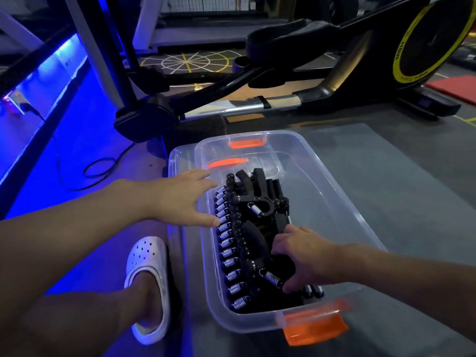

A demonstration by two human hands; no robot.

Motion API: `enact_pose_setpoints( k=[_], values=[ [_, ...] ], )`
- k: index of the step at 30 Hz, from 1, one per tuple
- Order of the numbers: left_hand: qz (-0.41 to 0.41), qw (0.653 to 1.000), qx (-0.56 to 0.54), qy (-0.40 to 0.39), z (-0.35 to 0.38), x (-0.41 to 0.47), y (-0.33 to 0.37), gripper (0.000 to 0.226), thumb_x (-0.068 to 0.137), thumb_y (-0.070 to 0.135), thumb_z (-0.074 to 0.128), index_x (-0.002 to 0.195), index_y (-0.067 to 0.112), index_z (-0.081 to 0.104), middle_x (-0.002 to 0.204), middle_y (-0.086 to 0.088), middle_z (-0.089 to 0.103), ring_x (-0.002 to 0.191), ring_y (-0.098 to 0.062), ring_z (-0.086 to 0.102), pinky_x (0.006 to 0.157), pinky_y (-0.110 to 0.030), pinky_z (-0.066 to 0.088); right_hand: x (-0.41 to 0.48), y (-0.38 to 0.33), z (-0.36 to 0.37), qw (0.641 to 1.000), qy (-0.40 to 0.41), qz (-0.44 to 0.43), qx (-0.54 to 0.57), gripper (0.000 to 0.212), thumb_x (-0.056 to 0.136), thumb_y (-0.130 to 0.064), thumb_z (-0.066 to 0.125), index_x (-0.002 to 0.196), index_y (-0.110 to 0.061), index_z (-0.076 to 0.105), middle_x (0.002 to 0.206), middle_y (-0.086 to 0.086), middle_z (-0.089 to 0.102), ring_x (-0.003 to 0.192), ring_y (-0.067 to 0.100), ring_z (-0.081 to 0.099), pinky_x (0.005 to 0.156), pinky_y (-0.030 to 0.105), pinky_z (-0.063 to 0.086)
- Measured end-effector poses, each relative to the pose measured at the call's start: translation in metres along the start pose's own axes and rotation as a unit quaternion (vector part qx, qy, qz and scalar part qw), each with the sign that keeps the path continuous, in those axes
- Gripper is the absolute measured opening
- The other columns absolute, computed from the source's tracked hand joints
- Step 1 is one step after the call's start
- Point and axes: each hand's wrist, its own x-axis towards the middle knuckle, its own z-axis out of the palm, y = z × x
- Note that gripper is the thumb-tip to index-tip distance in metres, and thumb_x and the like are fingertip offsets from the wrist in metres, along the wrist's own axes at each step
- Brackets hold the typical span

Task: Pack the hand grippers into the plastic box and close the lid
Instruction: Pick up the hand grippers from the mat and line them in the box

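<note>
Hand grippers (231,243) sit rowed along the left wall of the plastic box (244,322), centre frame. The left hand (180,199) hovers, fingers spread and released. The right hand (301,256) curves over a loose top one (a firm clasp I cannot tell). Best to nestle strays flat, below the rim.

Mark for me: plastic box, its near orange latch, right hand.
plastic box (222,314): head view, clear wall at the near-left corner.
near orange latch (314,328): head view, middle of the flap.
right hand (304,256): head view, back of the hand.
</note>
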Motion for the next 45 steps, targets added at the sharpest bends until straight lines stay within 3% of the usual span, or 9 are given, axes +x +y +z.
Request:
enact_pose_setpoints(
  k=[9, 17, 25, 30, 40, 43, 45],
  values=[
    [0.005, 1.000, -0.017, 0.000, 0.001, -0.001, -0.005, 0.095, 0.079, 0.069, 0.054, 0.153, 0.025, 0.014, 0.162, 0.004, -0.007, 0.148, -0.011, -0.002, 0.115, -0.026, 0.013, 0.000, 0.001, 0.003, 1.000, -0.001, -0.010, -0.027, 0.072, 0.064, -0.064, 0.071, 0.123, -0.025, 0.056, 0.123, -0.009, 0.049, 0.114, 0.016, 0.039, 0.099, 0.035, 0.038],
    [-0.003, 0.999, -0.031, -0.020, 0.000, -0.003, -0.011, 0.114, 0.065, 0.078, 0.054, 0.155, 0.024, 0.007, 0.161, 0.005, -0.014, 0.148, -0.010, -0.003, 0.106, -0.017, 0.007, -0.003, 0.000, 0.004, 0.999, 0.008, -0.009, -0.038, 0.072, 0.068, -0.063, 0.069, 0.128, -0.026, 0.052, 0.127, -0.010, 0.046, 0.117, 0.016, 0.038, 0.100, 0.034, 0.036],
    [-0.004, 0.999, -0.051, -0.012, 0.004, -0.002, -0.014, 0.115, 0.064, 0.078, 0.057, 0.154, 0.026, 0.009, 0.161, 0.006, -0.012, 0.148, -0.011, -0.002, 0.113, -0.022, 0.009, -0.004, 0.001, 0.008, 0.999, 0.027, -0.013, -0.025, 0.071, 0.069, -0.062, 0.069, 0.128, -0.027, 0.052, 0.128, -0.010, 0.045, 0.118, 0.015, 0.037, 0.101, 0.032, 0.036],
    [0.003, 0.998, -0.066, -0.008, 0.006, -0.002, -0.017, 0.128, 0.048, 0.091, 0.047, 0.154, 0.028, 0.010, 0.161, 0.009, -0.012, 0.148, -0.009, -0.002, 0.113, -0.023, 0.009, -0.005, 0.002, 0.009, 0.999, 0.045, -0.013, 0.008, 0.072, 0.068, -0.060, 0.072, 0.129, -0.027, 0.052, 0.133, -0.010, 0.040, 0.120, 0.014, 0.038, 0.100, 0.026, 0.033],
    [0.002, 0.997, -0.078, -0.008, 0.002, -0.001, -0.014, 0.108, 0.064, 0.074, 0.063, 0.152, 0.033, 0.016, 0.162, 0.006, -0.006, 0.148, -0.013, 0.003, 0.111, -0.024, 0.014, -0.008, 0.002, 0.008, 0.998, 0.043, -0.010, 0.036, 0.069, 0.070, -0.055, 0.075, 0.128, -0.025, 0.054, 0.134, -0.008, 0.039, 0.123, 0.014, 0.037, 0.102, 0.027, 0.037],
    [0.015, 0.998, -0.065, 0.003, -0.004, 0.001, -0.008, 0.097, 0.074, 0.065, 0.065, 0.152, 0.030, 0.019, 0.162, 0.003, 0.004, 0.147, -0.013, 0.008, 0.111, -0.022, 0.015, -0.010, 0.005, 0.000, 0.997, 0.046, -0.007, 0.064, 0.062, 0.074, -0.051, 0.074, 0.126, -0.022, 0.056, 0.133, -0.005, 0.041, 0.120, 0.015, 0.043, 0.102, 0.031, 0.039],
    [0.028, 0.998, -0.051, 0.020, -0.010, 0.005, -0.001, 0.096, 0.074, 0.074, 0.059, 0.150, 0.027, 0.023, 0.159, 0.003, 0.017, 0.145, -0.013, 0.016, 0.109, -0.020, 0.017, -0.012, 0.012, -0.014, 0.992, 0.075, -0.005, 0.098, 0.051, 0.079, -0.046, 0.072, 0.120, -0.019, 0.060, 0.128, -0.003, 0.047, 0.114, 0.014, 0.049, 0.100, 0.030, 0.041]
  ],
)
